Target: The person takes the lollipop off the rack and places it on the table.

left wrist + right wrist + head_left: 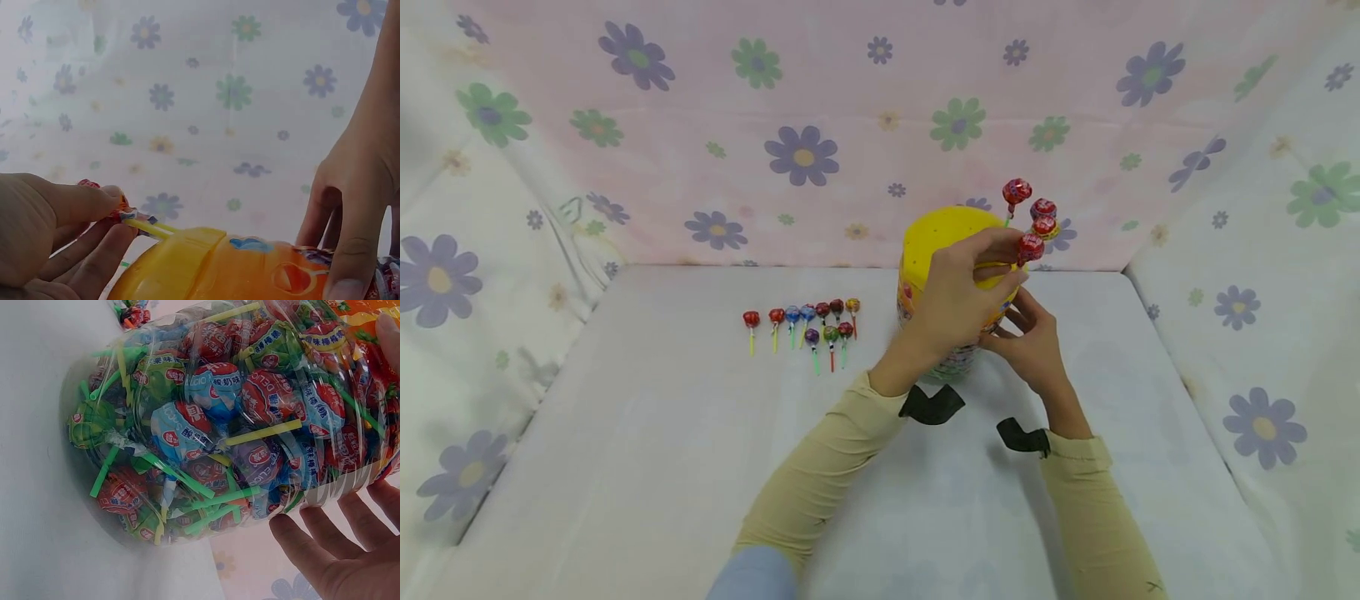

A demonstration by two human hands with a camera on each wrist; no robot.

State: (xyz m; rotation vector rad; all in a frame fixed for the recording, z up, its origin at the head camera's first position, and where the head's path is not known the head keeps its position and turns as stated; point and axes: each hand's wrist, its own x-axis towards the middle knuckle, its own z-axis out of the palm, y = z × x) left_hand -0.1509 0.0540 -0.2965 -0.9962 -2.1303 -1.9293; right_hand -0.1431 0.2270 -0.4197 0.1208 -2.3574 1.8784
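Note:
A tall clear jar point(187, 431) full of wrapped lollipops has a yellow lid point(940, 233) and an orange label band point(250, 269). My left hand point(958, 292) is at the lid's right side. In the left wrist view its fingers pinch a lollipop point(122, 209), whose yellow stick meets the lid. Several red-wrapped lollipops point(1017, 192) stick out at the lid's right, beside the left fingertips. My right hand point(1033, 342) grips the jar lower down on the right, with thumb and fingers point(312, 550) on opposite sides. The left hand partly hides the jar in the head view.
Left of the jar, loose lollipops point(831, 333) lie in two rough rows on the white table point(662, 433), with one red lollipop point(751, 319) at the row's left end. Flowered cloth point(850, 108) encloses the back and sides. Black straps point(932, 406) hang at both wrists.

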